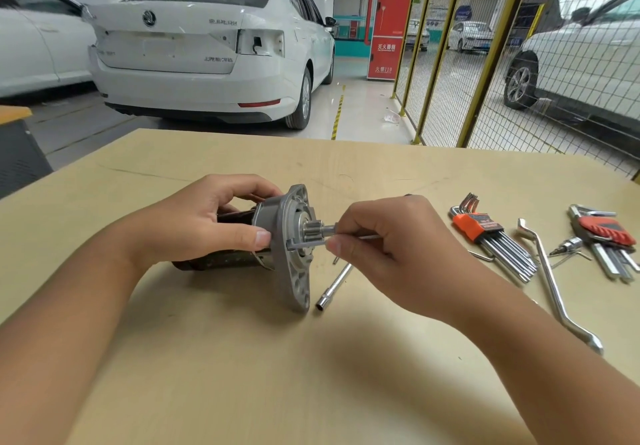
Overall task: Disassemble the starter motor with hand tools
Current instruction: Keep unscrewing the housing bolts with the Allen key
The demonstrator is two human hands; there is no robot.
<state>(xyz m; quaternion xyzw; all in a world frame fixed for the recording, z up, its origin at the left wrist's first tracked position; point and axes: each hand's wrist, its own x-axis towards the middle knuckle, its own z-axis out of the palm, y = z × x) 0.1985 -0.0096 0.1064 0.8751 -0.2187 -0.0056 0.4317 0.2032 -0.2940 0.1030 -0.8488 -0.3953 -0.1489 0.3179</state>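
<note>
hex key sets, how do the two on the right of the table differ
The near set has an orange holder; the far set has a red one. The near set's keys fan toward the lower right, bent ends up; the far set lies closer to the table edge. Both hold silver L-shaped keys and lie untouched.

- Left hand (pixel 204 223) bare, with short trimmed nails.
- Right hand (pixel 391 254) bare, with no glove on it.
- Both forearms bare up to the picture's edge.

Bright, even overhead light; soft shadows under arms on table (pixel 242 358); sharp centre, wide-angle bending at edges.
</note>
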